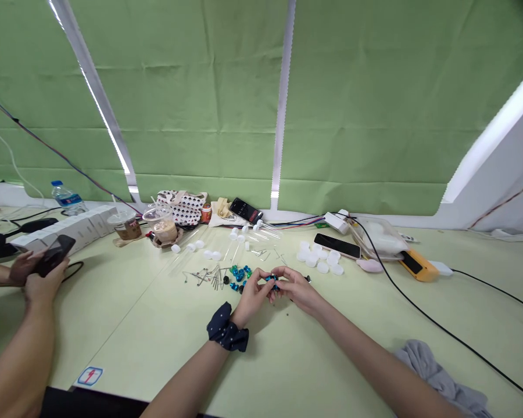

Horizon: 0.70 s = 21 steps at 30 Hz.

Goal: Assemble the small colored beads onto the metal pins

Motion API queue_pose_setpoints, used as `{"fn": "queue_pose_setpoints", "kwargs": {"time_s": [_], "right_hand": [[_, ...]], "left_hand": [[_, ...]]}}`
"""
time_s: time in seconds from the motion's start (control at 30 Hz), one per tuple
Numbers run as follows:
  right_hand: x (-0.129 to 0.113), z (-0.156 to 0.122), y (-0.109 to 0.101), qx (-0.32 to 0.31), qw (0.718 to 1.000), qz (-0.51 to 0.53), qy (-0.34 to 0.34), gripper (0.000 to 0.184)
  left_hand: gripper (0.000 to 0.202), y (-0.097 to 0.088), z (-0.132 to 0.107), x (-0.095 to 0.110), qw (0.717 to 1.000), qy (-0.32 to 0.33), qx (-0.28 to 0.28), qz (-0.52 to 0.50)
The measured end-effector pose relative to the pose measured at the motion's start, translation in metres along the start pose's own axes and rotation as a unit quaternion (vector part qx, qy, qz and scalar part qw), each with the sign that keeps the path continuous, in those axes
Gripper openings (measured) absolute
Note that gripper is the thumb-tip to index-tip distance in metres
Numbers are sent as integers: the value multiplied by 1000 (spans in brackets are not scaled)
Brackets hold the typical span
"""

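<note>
Near the middle of the counter point(157, 348), toward its back edge, the left hand point(253, 295) and right hand point(300, 288) hold a small blue part point(272, 280) between narrowed fingertips. Working this part by fingertip seems the step in hand; the next move probably calls for one steady grip and small, careful motion from the other.

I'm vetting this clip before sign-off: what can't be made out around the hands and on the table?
- Head view: the blue part, full shape and underside; the left hand and right hand cover much of it.
- Head view: writing on the upper phone; too small to read surely.
- Head view: the gray cloth's full outline; right forearm and bottom edge hide some.
</note>
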State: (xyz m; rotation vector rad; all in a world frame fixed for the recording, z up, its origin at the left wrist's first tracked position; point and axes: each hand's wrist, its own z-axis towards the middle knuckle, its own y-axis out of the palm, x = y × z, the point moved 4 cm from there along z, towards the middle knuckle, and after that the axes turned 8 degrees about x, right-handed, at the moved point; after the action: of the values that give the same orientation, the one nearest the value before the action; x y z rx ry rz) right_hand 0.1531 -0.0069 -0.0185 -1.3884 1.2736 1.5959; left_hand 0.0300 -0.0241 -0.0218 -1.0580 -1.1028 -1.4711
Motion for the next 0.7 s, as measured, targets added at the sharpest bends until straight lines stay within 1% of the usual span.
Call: {"fn": "queue_pose_setpoints", "kwargs": {"time_s": [0.13,0.23,0.3,0.43,0.5,0.57,0.63,0.7], "right_hand": [[6,2,0,0,999,-17,40,34],[4,1,-1,3,1000,-11,17,36],[1,1,-1,-4,1000,9,6,41],[2,1,0,-6,1000,4,24,33],[2,2,-1,-3,1000,3,8,32],[1,2,-1,-3,1000,17,-10,37],[2,3,-1,-3,1000,19,-1,39],[4,4,0,-4,1000,-2,15,36]], "left_hand": [[28,-1,0,0,1000,-13,7,-25],[28,-2,1,-1,999,-21,10,-34],[28,-3,1,-2,999,-21,12,-41],[28,-2,2,-5,998,-28,-2,-47],[28,-3,2,-5,998,-32,-3,-52],[27,-4,3,-3,998,-34,7,-61],[26,-6,3,-2,997,-36,13,-69],[26,-6,2,-1,996,-43,9,-72]]}}
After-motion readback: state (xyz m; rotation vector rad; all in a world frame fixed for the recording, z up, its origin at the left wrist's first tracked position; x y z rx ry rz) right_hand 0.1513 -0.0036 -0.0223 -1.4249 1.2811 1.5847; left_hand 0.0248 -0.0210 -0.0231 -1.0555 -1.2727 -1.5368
